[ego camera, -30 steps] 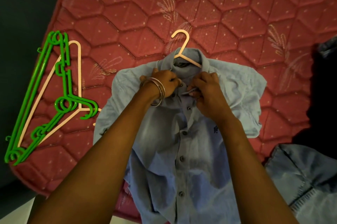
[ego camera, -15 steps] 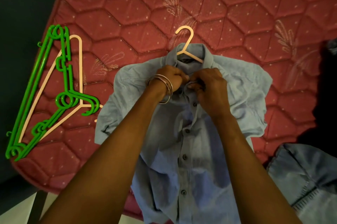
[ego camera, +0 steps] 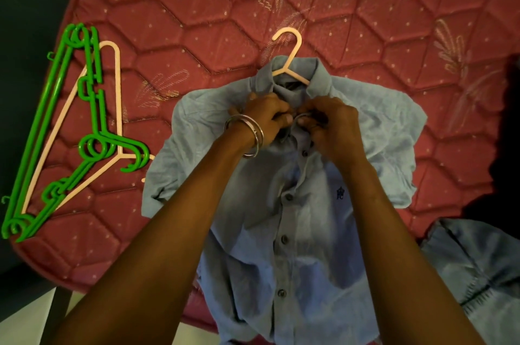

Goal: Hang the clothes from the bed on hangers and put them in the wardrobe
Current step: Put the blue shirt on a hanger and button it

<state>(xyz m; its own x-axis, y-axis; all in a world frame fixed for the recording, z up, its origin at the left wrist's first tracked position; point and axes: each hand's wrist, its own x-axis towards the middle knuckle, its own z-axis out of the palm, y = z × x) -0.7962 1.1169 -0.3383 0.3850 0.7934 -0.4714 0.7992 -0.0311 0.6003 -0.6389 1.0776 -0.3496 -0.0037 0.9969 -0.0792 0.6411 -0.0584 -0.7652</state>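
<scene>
A light blue button-up shirt (ego camera: 298,232) lies face up on the red quilted mattress (ego camera: 197,21), hanging over its near edge. A pale pink hanger (ego camera: 289,58) sits inside the shirt, its hook sticking out past the collar. My left hand (ego camera: 264,117), with metal bangles at the wrist, pinches the left side of the placket just below the collar. My right hand (ego camera: 332,125) pinches the right side against it. The top button is hidden between my fingers.
Spare hangers lie at the mattress's left edge: several green ones (ego camera: 59,131) stacked on a pale pink one (ego camera: 112,103). Another blue garment (ego camera: 478,274) lies at the lower right, with a dark shape beyond it. The mattress edge runs along the bottom left.
Both hands have drawn closer together at the shirt's collar, pulling the two front edges together. The shirt and hanger have stayed where they were.
</scene>
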